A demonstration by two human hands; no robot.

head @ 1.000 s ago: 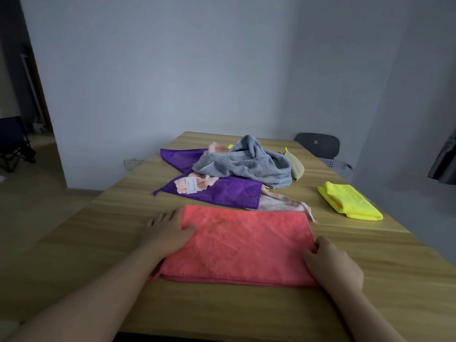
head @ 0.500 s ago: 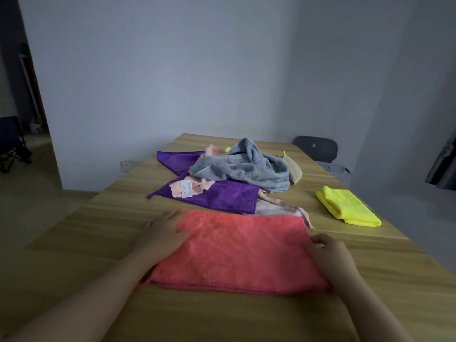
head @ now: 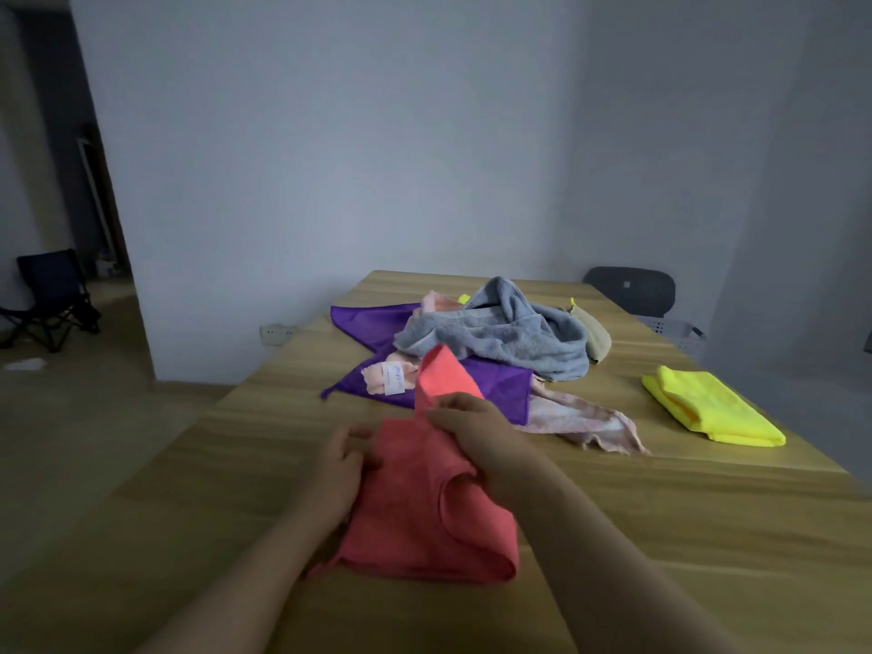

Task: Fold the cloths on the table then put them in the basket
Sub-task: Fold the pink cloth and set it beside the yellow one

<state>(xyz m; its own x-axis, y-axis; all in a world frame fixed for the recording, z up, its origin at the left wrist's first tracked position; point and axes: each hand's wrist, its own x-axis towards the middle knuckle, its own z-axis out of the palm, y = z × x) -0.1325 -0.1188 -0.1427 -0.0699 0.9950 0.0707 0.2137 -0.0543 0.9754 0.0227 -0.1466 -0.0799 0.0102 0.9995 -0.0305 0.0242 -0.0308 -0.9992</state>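
Note:
A coral-red cloth [head: 424,526] lies on the wooden table [head: 684,535] in front of me. My right hand [head: 476,431] grips its right edge, lifted and carried over to the left, so one corner sticks up. My left hand [head: 342,464] rests on the cloth's left edge, fingers fairly straight. Behind lies a heap of unfolded cloths: a purple one [head: 495,384], a grey towel [head: 509,332], and a pale pink one [head: 580,422]. A folded yellow cloth [head: 708,403] sits at the right. A pale perforated basket [head: 674,330] shows past the table's far right edge.
A dark chair back [head: 630,287] stands behind the table's far right corner, next to the basket. A beige cloth [head: 594,332] lies beside the grey towel. A folding chair [head: 47,295] stands on the floor far left. White walls close the back and right.
My right hand has lifted the red cloth's right edge and swung it left over the cloth. The left hand stayed at the left edge, and my view came closer.

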